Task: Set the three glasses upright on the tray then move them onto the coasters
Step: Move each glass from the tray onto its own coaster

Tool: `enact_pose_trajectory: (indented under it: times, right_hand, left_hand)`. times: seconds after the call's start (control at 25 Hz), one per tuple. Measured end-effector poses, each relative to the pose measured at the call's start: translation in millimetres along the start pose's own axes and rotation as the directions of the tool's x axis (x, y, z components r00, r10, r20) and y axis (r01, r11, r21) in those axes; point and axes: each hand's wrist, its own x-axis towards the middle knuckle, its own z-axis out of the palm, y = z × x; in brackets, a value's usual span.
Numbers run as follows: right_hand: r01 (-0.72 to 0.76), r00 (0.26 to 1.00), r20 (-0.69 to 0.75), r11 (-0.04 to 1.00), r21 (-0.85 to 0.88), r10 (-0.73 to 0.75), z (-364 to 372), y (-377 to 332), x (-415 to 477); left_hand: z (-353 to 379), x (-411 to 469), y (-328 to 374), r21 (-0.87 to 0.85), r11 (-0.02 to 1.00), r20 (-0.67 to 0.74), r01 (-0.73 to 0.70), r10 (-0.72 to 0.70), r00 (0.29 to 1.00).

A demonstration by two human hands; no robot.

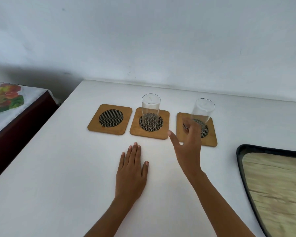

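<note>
1. A person's left hand [130, 170] lies flat, palm down, on a white counter [58, 168]. Its fingers [134, 151] are straight and close together, the thumb a little apart, gripping nothing. The forearm runs back toward the lower edge of the view.
2. The right hand [189, 149] is raised above the counter with the forearm reaching forward from the lower right. Its fingers [192, 130] are spread loosely apart and blurred; the thumb points left. The fingertips sit at the foot of a clear cylindrical drinking glass [202, 113]; whether they touch it cannot be told.
3. That glass stands on the right-hand one of three square wooden coasters with dark woven round centres [210, 139] and leans slightly to the right.
4. Just left of the right thumb, a second clear cylindrical glass [150, 110] stands upright on the middle wooden coaster [164, 117].
5. Beyond the left fingertips and further left, the third wooden coaster [109, 118] carries nothing. A third glass is not in view.
6. Right of the right forearm, a black-rimmed tray with a pale wood-grain base [272, 185] lies on the counter, partly cut off by the frame.
7. At far left, apart from the counter, stands dark furniture under a white cloth printed with fruit [5, 100].
</note>
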Motion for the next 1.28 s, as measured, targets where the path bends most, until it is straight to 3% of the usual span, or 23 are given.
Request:
enact_pose_trajectory:
  times: [0.12,0.24,0.48,0.64,0.96,1.08,1.28]
  right_hand:
    - [0.007,0.997,-0.072,1.0,-0.012,-0.007,-52.6,-3.8,-15.2]
    - [0.0,0.989,-0.146,0.999,-0.039,-0.006,-106.6,-0.6,-31.8]
    - [-0.085,0.959,-0.279,0.989,-0.117,0.05,-212.2,17.0,-70.0]
    - [-0.136,0.916,-0.397,0.974,-0.183,0.053,-279.1,35.5,-89.7]
    - [-0.214,0.805,-0.593,0.929,-0.301,-0.006,-361.1,89.7,-104.1]
    - [-0.323,0.723,-0.686,0.917,-0.235,0.078,-376.9,108.4,-96.5]
    - [-0.44,0.803,-0.506,0.886,-0.147,0.314,-391.9,142.7,-83.6]
  left_hand:
    - [-4.7,-0.9,8.2,-0.048,0.999,-0.023,0.019,-0.02,1.0]
    - [-5.2,1.2,40.8,-0.22,0.971,-0.002,0.099,-0.102,0.995]
    - [24.9,-37.5,142.4,-0.33,0.933,0.022,-0.142,0.158,0.987]
    - [50.9,-62.3,189.2,-0.352,0.92,0.079,-0.174,0.214,0.974]
    - [69.0,-73.2,205.6,-0.015,0.964,0.072,-0.267,0.267,0.961]
    - [70.8,-72.8,207.2,0.046,0.964,0.067,-0.261,0.258,0.964]
    - [72.7,-73.4,209.2,0.079,0.965,0.071,-0.249,0.244,0.967]
